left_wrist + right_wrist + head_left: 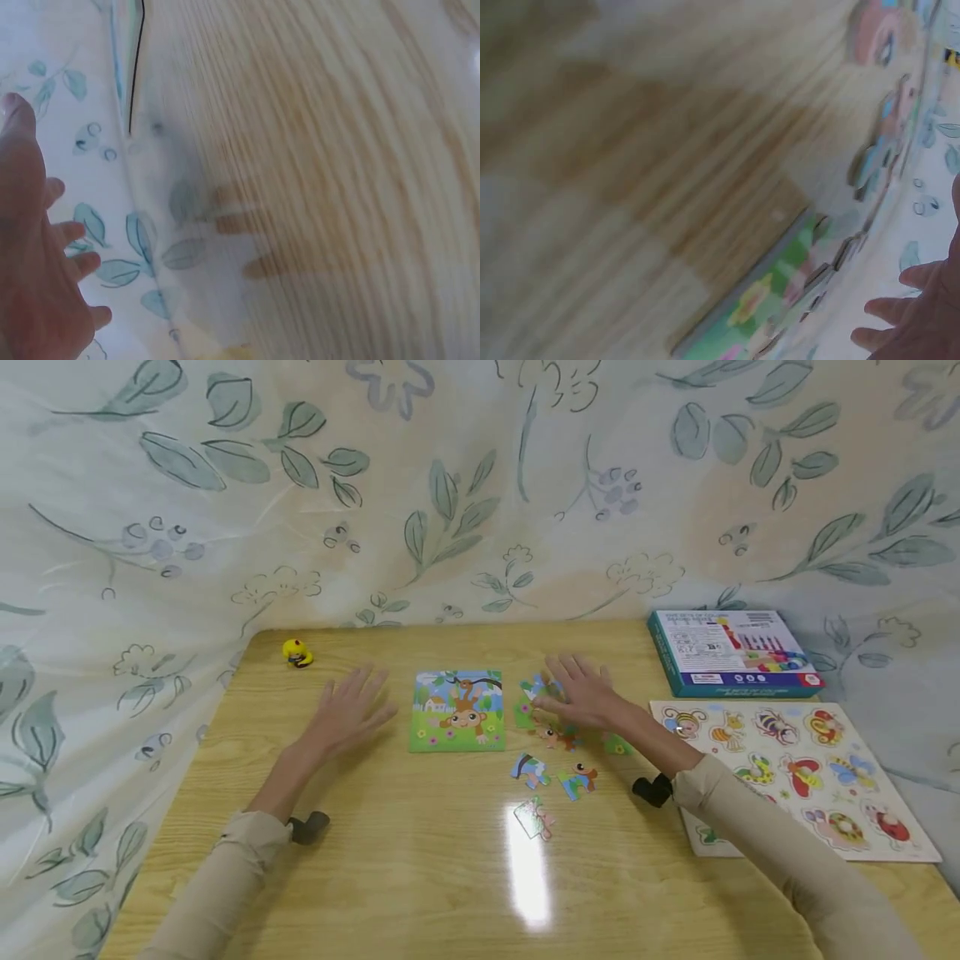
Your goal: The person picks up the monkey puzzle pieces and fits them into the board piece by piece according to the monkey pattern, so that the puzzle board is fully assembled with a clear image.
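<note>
A square monkey puzzle picture (457, 712) lies on the wooden table between the hands. To its left, my left hand (350, 710) is stretched out over the table with fingers spread, holding nothing; the left wrist view also shows this hand (45, 262) with its fingers extended. On the other side, my right hand (581, 695) spreads over several loose puzzle pieces, partly hiding them. Nearer the front lie a blue-and-white piece (531, 770), a monkey-head piece (579, 781) and a glare-washed piece (534, 818). A green flowered piece (761, 300) shows below the right hand (922, 319).
A yellow toy figure (297, 653) sits at the back left corner. At the right stands a blue-edged box (735, 652), with a white insect puzzle board (817, 785) in front of it, partly under the right sleeve. Leaf-patterned cloth (450, 485) rises behind the table (390, 860).
</note>
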{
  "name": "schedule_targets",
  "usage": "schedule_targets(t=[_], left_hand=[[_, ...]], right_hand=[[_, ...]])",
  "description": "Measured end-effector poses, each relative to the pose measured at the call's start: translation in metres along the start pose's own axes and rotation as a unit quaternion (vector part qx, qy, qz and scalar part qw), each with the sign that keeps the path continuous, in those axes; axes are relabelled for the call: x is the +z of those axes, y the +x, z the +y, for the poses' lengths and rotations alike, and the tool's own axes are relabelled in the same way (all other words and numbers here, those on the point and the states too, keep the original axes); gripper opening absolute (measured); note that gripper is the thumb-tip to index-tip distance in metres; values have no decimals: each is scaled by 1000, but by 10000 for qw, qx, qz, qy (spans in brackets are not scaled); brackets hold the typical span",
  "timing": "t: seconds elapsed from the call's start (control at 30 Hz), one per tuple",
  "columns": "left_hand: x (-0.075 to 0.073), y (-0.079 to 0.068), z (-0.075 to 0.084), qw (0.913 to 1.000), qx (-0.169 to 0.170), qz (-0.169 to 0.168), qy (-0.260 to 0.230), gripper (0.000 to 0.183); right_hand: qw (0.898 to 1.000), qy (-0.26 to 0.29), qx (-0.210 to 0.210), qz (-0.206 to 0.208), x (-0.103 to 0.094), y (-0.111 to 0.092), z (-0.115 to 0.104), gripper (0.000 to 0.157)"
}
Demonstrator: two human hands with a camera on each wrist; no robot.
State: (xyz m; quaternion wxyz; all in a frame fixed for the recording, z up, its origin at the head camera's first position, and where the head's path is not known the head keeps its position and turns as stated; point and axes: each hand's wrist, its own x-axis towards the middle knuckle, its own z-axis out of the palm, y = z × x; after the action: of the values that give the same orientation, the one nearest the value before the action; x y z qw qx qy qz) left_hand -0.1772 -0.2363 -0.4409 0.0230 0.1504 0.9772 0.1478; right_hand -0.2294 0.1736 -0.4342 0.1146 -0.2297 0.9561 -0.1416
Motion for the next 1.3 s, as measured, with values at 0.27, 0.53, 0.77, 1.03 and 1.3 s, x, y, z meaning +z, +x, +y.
schedule_targets(t=[0.27, 0.53, 0.77, 1.03, 1.3], left_hand=[[13, 8, 18, 9989, 453, 66, -123, 70], [21, 10, 36, 9932, 669, 65, -947, 68], [22, 13, 35, 9876, 218, 175, -1546, 66], [39, 17, 19, 9699, -47, 523, -2379, 61], [61, 16, 10, 9759, 474, 866, -1948, 66]], right_hand=[[9900, 724, -940, -762, -9, 20, 9, 78], [9682, -891, -2288, -481, -22, 30, 5, 42], [9385, -2182, -2664, -252, -26, 41, -9, 32], [9402, -2413, -2347, -513, -34, 49, -21, 42], [9301, -2829, -2294, -484, -23, 46, -17, 46]])
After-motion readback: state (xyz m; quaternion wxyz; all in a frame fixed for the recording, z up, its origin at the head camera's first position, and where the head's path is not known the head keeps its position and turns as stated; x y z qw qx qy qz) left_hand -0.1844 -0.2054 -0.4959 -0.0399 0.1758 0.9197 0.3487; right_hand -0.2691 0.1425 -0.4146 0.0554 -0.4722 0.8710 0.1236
